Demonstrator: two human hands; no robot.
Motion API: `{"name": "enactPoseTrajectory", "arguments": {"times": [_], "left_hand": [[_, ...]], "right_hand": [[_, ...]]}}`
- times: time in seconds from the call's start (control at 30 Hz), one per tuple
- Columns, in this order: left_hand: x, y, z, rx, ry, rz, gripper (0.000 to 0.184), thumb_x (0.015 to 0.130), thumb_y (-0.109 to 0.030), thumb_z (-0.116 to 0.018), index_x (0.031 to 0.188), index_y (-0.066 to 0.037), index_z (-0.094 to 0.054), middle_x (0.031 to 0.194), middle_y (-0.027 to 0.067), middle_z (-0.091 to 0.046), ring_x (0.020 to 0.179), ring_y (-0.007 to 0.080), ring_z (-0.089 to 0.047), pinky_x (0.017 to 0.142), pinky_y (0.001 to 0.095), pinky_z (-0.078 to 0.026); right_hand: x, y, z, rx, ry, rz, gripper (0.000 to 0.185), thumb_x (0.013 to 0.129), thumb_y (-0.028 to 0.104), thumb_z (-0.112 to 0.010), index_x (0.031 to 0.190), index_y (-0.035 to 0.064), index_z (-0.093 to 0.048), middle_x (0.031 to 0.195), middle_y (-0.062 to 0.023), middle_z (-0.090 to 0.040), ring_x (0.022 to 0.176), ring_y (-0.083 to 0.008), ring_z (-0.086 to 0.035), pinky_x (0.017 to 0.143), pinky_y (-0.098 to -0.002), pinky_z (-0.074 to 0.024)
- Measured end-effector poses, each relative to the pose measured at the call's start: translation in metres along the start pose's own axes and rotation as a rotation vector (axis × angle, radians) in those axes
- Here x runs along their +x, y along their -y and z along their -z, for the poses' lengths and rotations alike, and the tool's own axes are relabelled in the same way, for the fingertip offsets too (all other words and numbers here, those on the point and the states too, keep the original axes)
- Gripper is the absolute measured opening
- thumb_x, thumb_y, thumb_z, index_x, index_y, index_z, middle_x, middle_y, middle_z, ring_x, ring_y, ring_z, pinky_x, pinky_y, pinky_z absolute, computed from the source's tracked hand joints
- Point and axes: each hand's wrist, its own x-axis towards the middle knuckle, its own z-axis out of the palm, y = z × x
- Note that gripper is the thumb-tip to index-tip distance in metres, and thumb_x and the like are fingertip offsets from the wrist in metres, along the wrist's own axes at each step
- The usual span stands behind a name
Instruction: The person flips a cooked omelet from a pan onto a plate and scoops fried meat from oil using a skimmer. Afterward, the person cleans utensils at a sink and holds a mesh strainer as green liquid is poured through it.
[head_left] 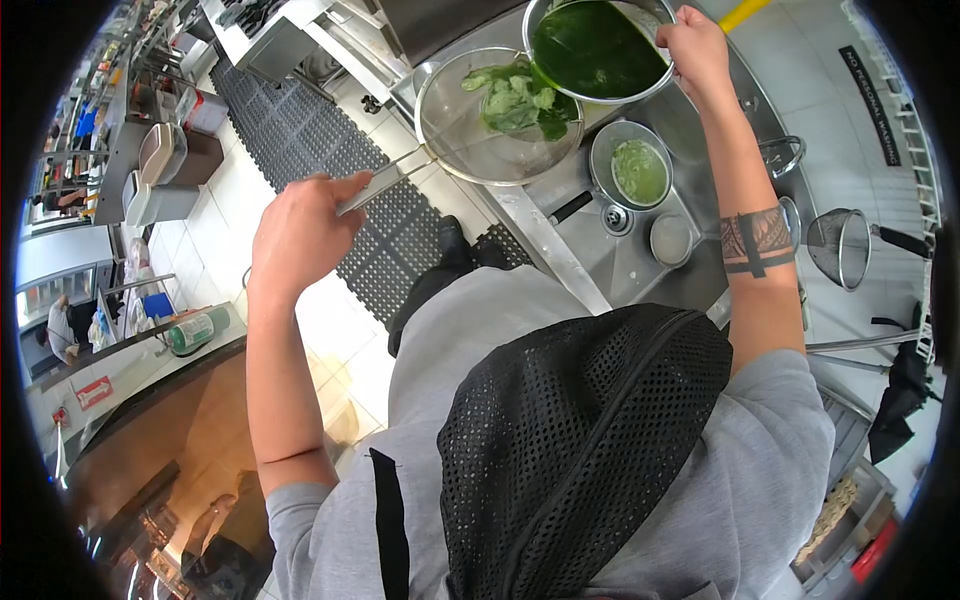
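Note:
My left hand [310, 228] is closed around the long metal handle of a round mesh strainer [470, 150]. Wet green leaves [520, 100] lie in the strainer's mesh. At the top, my right hand [695, 58] grips the side of a metal bowl [672, 12] with dark green contents [600, 50]. The bowl is held over the strainer's right side, its edge overlapping the strainer's rim. Just below, a pan [600, 150] with a black handle sits in the sink with pale green liquid in it.
The steel sink [700, 280] lies under my right arm. A small bowl [672, 240] stands near the drain [617, 219]. To the right are a faucet [785, 155] and a second strainer [838, 248] with a black handle. A perforated black mat [300, 140] covers part of the floor.

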Motion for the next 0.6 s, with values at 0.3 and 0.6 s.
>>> {"name": "enactPoseTrajectory", "arguments": {"times": [0.3, 0.6], "left_hand": [[-0.001, -0.001, 0.0, 0.017, -0.031, -0.029, 0.042, 0.08, -0.013, -0.07, 0.122, -0.017, -0.071, 0.103, 0.019, -0.068, 0.093, 0.0357, -0.067, 0.085, 0.0421, -0.051], [0.001, 0.0, -0.004, 0.02, -0.061, -0.043, 0.042, 0.078, -0.01, -0.069, 0.119, -0.017, -0.072, 0.096, 0.0151, -0.07, 0.088, 0.0345, -0.067, 0.081, 0.043, -0.052]], "right_hand": [[0.011, -0.024, 0.002, 0.13, 0.074, -0.071, 0.02, 0.069, -0.002, -0.063, 0.065, 0.0076, -0.046, 0.057, -0.0012, -0.042, 0.048, -0.0146, -0.039, 0.044, -0.0329, -0.0314], [0.019, -0.081, -0.002, 0.387, 0.083, -0.356, 0.012, 0.073, -0.002, -0.062, 0.073, 0.0062, -0.054, 0.074, -0.0051, -0.053, 0.062, -0.0166, -0.049, 0.046, -0.03, -0.0377]]}}
